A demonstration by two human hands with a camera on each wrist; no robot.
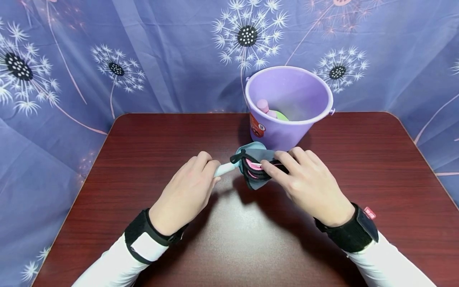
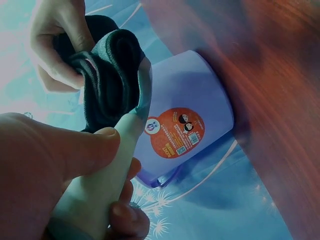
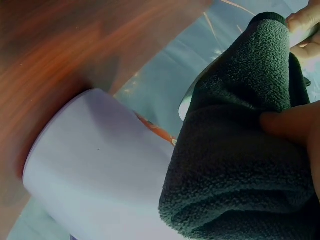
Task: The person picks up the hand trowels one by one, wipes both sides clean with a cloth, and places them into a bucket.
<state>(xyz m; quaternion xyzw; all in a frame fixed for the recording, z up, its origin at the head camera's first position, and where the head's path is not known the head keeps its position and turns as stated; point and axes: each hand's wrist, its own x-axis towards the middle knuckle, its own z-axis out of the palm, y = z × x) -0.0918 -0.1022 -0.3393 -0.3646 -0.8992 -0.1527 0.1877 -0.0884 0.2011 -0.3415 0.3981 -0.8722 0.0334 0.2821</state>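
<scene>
My left hand [image 1: 190,187] grips the pale handle of a light blue toy shovel [image 1: 225,169], thumb along the handle in the left wrist view. A folded dark grey cloth [image 3: 240,150] with black edging and some pink in its folds is pinched by my right hand [image 1: 312,183]. In the head view the cloth lies against the shovel's scoop [image 1: 255,145] and hides most of it. Both are held above the table, just in front of a purple bucket [image 1: 283,133].
The bucket stands upright at the back of the dark red wooden table [image 1: 172,135]. Inside it are a pink piece [image 1: 263,105] and a green piece [image 1: 279,115]. A blue curtain [image 1: 172,52] with dandelion prints hangs behind the table and along its sides.
</scene>
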